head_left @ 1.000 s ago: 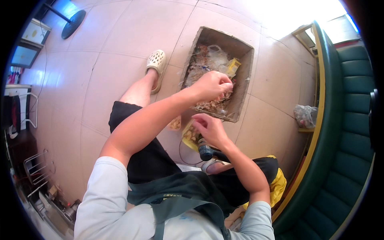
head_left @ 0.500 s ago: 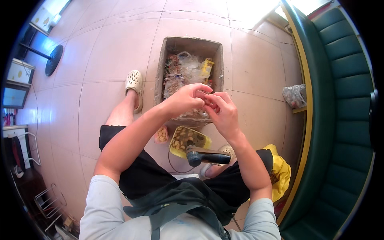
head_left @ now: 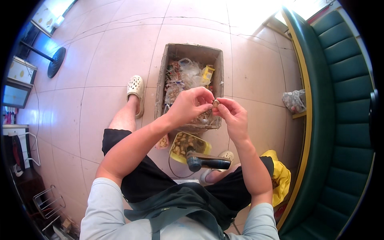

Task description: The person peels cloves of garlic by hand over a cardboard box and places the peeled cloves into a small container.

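Note:
Between my two hands, above the near part of a grey bin, is a small, rounded, brownish shiny piece; its kind is too small to make out. The thumb and forefinger of my right hand pinch it from the right. My left hand meets it from the left, its fingertips closed against the edge. Below them stands a yellow tub with several brownish pieces inside. A black, bar-shaped device with a rounded end juts over the tub's near edge.
The worn rectangular bin holds plastic wrappers and scraps. A small pinkish container of pale pieces stands left of the tub. A yellow bag lies by my right knee. A green padded bench runs along the right, near a grey plastic bag.
My hands have drawn slightly apart and turned, so the small brownish piece now shows between the fingertips. The whole view has shifted slightly.

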Tool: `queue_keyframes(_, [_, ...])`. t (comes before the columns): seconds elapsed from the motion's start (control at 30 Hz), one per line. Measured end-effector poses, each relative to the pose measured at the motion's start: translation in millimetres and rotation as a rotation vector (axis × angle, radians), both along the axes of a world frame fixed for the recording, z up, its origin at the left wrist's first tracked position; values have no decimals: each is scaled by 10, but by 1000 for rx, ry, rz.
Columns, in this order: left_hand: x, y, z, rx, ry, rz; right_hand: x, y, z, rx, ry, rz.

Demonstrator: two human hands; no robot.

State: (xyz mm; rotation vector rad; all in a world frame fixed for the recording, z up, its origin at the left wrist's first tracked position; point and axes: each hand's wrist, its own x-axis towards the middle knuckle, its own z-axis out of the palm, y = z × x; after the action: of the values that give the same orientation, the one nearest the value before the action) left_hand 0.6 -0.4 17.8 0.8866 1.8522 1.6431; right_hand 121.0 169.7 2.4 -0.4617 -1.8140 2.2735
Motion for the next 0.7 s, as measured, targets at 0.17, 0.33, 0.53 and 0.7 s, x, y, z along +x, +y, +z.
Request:
queue_keyframes(0.17, [22,-9,14,24,-51,1,29,-34,7,1,1,52])
queue_keyframes(0.33, [41,-3,-55,57,7,16,35,-84,-51,-25,45,56])
queue_keyframes(0.53, [43,-26,-37,51,111,14,64,-39,-38,69,34,77])
queue_keyframes(0.7, [47,-23,19,38,77,25,40,-19,14,51,-24,72])
